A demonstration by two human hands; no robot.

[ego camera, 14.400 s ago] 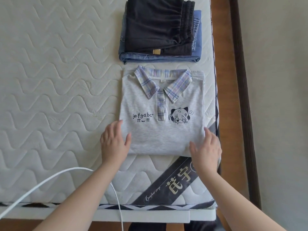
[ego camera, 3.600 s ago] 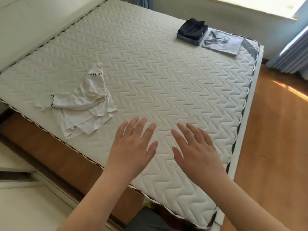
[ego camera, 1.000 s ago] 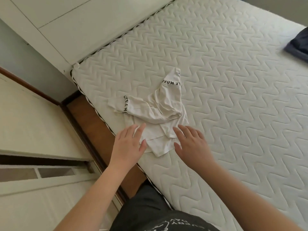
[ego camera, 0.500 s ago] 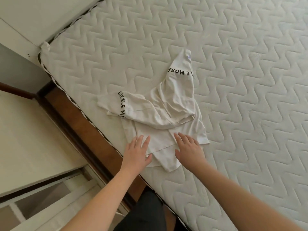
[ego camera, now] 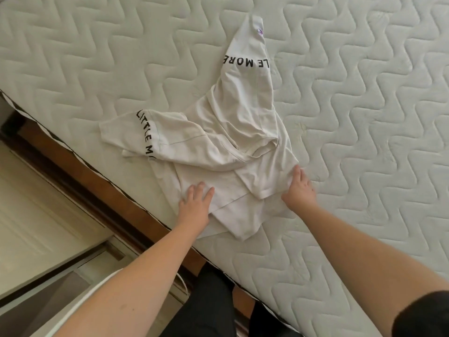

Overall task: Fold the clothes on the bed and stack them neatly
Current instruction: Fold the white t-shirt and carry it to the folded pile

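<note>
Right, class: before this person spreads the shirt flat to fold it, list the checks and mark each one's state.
1. Left hand on the shirt: ok, fingers flat on the cloth.
2. Right hand at the shirt's edge: ok; actual grip: cannot tell.
3. Shirt flat: not ok, crumpled, sleeves crossed over.
4. Shirt fully on the mattress: ok, though near the edge.
5. Room to spread: ok, bare mattress beyond.

Shirt (ego camera: pixel 218 147) on mattress (ego camera: pixel 364 117), near edge

The person's forearms were bare. A short black fabric sleeve (ego camera: pixel 424 314) covered the right upper arm, and black fabric trousers (ego camera: pixel 206 305) showed below, at the frame's bottom.
</note>
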